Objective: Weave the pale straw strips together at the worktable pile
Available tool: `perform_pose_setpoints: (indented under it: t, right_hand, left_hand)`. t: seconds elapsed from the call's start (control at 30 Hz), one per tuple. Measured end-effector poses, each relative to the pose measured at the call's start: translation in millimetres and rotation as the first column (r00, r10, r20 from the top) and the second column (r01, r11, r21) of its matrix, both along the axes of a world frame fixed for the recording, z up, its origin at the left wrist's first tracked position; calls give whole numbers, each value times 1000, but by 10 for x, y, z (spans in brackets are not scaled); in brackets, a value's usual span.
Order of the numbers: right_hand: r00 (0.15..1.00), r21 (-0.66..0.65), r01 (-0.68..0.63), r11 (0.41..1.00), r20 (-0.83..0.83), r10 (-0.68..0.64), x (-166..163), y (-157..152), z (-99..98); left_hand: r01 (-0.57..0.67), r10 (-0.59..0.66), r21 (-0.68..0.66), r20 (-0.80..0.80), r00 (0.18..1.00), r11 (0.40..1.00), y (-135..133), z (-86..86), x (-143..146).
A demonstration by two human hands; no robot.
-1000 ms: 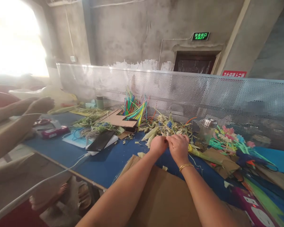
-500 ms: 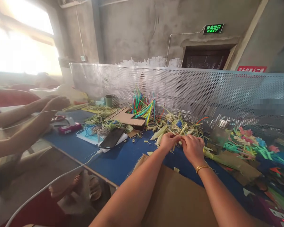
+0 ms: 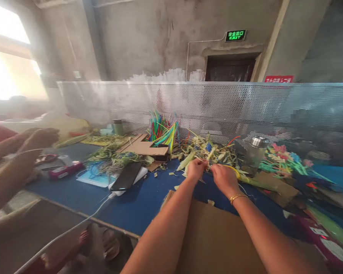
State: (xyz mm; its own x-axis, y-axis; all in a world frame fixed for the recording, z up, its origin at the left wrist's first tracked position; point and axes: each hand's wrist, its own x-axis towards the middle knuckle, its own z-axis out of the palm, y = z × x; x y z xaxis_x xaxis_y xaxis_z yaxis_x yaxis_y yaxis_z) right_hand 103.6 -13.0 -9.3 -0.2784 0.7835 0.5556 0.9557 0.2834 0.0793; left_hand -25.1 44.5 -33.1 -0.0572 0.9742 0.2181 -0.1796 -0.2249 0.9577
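My left hand (image 3: 196,170) and my right hand (image 3: 225,179) are close together above the blue tabletop, fingertips pinched and a small gap between them. They appear to share a thin pale strip of corn husk (image 3: 207,165), mostly hidden by the fingers. Directly behind them lies a loose heap of dried corn husks (image 3: 221,156), with a bit of blue in it. One broad pale husk (image 3: 185,161) is beside my left hand. A gold bracelet (image 3: 238,197) circles my right wrist. Under my forearms is a brown cardboard sheet (image 3: 214,239).
Coloured pipe cleaners (image 3: 160,127) stand behind a cut cardboard piece (image 3: 141,146). Leftward lie a black phone (image 3: 127,176) with a white cable and another person's arms (image 3: 14,160). Rightward are a bottle (image 3: 253,156), craft flowers (image 3: 282,158) and a purple device (image 3: 320,236). A perforated metal screen (image 3: 125,99) borders the back.
The view has turned right, so everything appears shifted left. My hands have drawn slightly apart, fingertips still pinched. The other person's arms have moved toward the left edge.
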Motion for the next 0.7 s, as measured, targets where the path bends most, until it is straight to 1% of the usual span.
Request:
perform_pose_setpoints:
  t: [0.07,0.13,0.17,0.23,0.3,0.4,0.47,0.6,0.7]
  right_hand:
    - [1000,-11,3,1000,-6,-3,-3,-29,33]
    - [1000,-19,-1,1000,-12,1,12,-45,65]
    - [1000,-26,8,1000,-16,-8,25,-49,79]
    - [998,-36,38,999,-41,-39,53,-53,102]
    - [996,-44,40,998,-76,-43,72,-55,119]
    - [996,-65,13,998,-87,-19,65,-59,130]
    - [998,-74,18,997,-57,-22,41,-61,129]
    - [1000,-60,20,998,-23,-22,-10,-64,128]
    - [1000,-70,-1,998,-25,-1,-28,-63,139]
  left_hand:
    - [53,-51,-13,98,994,999,-11,35,-20]
    - [100,-96,-18,143,985,995,-40,67,-44]
    - [127,-123,-24,134,983,992,-62,83,-58]
    - [228,-226,-17,66,972,974,-117,115,-85]
    - [269,-269,-15,12,963,963,-178,150,-104]
    - [252,-253,-10,-43,967,968,-245,196,-109]
    - [258,-258,-5,-40,965,966,-255,211,-101]
    - [194,-195,31,38,980,981,-210,192,-78]
    - [148,-150,23,98,984,989,-169,165,-63]
